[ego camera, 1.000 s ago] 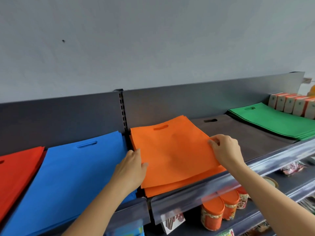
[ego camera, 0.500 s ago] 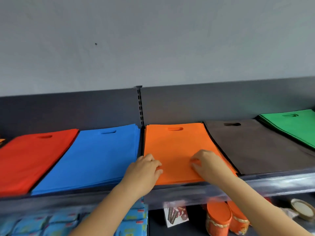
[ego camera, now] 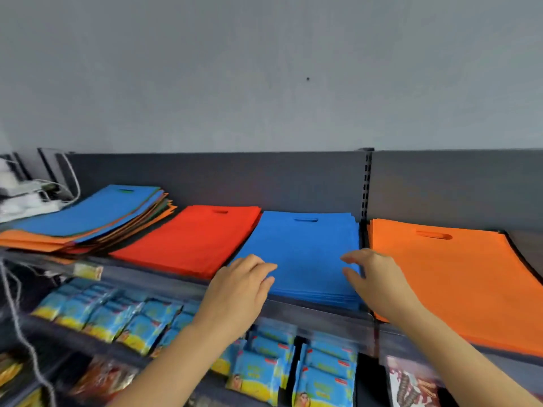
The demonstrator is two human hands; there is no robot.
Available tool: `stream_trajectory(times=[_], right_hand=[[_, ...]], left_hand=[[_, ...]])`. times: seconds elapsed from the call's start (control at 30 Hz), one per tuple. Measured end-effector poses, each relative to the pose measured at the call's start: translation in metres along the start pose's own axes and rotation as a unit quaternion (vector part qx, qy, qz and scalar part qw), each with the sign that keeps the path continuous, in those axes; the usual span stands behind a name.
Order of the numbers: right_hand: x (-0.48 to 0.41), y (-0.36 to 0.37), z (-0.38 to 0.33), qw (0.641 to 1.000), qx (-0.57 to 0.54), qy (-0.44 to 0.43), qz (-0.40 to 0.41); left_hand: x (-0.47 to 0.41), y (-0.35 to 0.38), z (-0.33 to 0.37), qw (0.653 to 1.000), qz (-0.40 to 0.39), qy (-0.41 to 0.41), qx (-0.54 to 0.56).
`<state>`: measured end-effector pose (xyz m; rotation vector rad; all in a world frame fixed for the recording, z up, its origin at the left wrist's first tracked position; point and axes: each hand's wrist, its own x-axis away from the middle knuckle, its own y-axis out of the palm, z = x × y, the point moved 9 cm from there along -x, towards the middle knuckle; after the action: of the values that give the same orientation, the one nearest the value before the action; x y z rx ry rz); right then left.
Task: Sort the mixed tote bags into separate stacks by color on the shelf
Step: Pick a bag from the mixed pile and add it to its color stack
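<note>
Four stacks of flat tote bags lie along the top shelf. A mixed pile (ego camera: 97, 214) with a blue bag on top sits at the far left. Beside it come a red stack (ego camera: 191, 239), a blue stack (ego camera: 305, 248) and an orange stack (ego camera: 452, 274). My left hand (ego camera: 239, 292) hovers over the front left corner of the blue stack, fingers loosely bent and holding nothing. At the stack's front right edge is my right hand (ego camera: 379, 283), fingers spread and empty. A sliver of a dark bag (ego camera: 529, 245) shows at the right edge.
A grey back panel (ego camera: 235, 180) with a slotted upright (ego camera: 365, 183) rises behind the bags. White cables and adapters (ego camera: 26, 195) lie at the far left. Blue snack packets (ego camera: 264, 362) fill the lower shelves beneath the front rail (ego camera: 317, 312).
The view has swung left, bringing the mixed pile into sight. Both hands have left the orange stack and moved left to the front of the blue stack.
</note>
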<state>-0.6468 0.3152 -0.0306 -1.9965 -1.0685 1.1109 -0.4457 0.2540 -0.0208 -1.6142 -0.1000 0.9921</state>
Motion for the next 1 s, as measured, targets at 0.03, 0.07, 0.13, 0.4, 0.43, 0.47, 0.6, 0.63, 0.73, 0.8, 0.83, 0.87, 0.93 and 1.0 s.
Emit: stream_trajectory(times=[0.03,0.07,0.13,0.4,0.43,0.47,0.6,0.63,0.73,0.8,0.83,0.87,0.93,1.0], right_hand=[[-0.007,0.013,-0.021,1.0,-0.004,-0.013,-0.008],[-0.015,0.027,-0.042,1.0,-0.007,-0.025,-0.013],[-0.028,0.056,-0.087,0.998,-0.014,-0.049,-0.021],[-0.068,0.192,-0.3,0.984,-0.044,-0.162,-0.058],[-0.07,0.208,-0.321,0.982,-0.049,-0.168,-0.067],[-0.071,0.222,-0.339,0.981,-0.051,-0.173,-0.077],[-0.086,0.26,-0.394,0.977,-0.036,-0.185,-0.102],[-0.091,0.267,-0.405,0.976,-0.033,-0.191,-0.103],[-0.111,0.287,-0.44,0.971,-0.03,-0.212,-0.107],[-0.124,0.299,-0.459,0.969,-0.033,-0.221,-0.11],[-0.132,0.304,-0.467,0.968,-0.031,-0.222,-0.113],[-0.141,0.31,-0.474,0.967,-0.026,-0.225,-0.114],[-0.159,0.322,-0.488,0.965,-0.014,-0.23,-0.125],[-0.177,0.336,-0.501,0.959,0.006,-0.237,-0.155]], left_hand=[[0.009,-0.009,-0.024,1.0,0.001,-0.013,-0.015],[0.019,-0.018,-0.05,0.999,0.002,-0.027,-0.028],[0.041,-0.04,-0.103,0.996,0.014,-0.057,-0.061],[0.124,-0.116,-0.31,0.982,0.031,-0.15,-0.115],[0.132,-0.121,-0.33,0.98,0.026,-0.159,-0.115],[0.138,-0.125,-0.347,0.979,0.023,-0.164,-0.116],[0.156,-0.136,-0.407,0.976,0.019,-0.183,-0.118],[0.159,-0.137,-0.421,0.975,0.018,-0.19,-0.115],[0.167,-0.138,-0.456,0.972,0.02,-0.205,-0.116],[0.169,-0.135,-0.474,0.969,0.019,-0.216,-0.117],[0.169,-0.134,-0.482,0.969,0.019,-0.218,-0.115],[0.167,-0.134,-0.488,0.969,0.02,-0.217,-0.114],[0.16,-0.136,-0.501,0.969,0.023,-0.217,-0.116],[0.15,-0.138,-0.514,0.968,0.027,-0.217,-0.119]])
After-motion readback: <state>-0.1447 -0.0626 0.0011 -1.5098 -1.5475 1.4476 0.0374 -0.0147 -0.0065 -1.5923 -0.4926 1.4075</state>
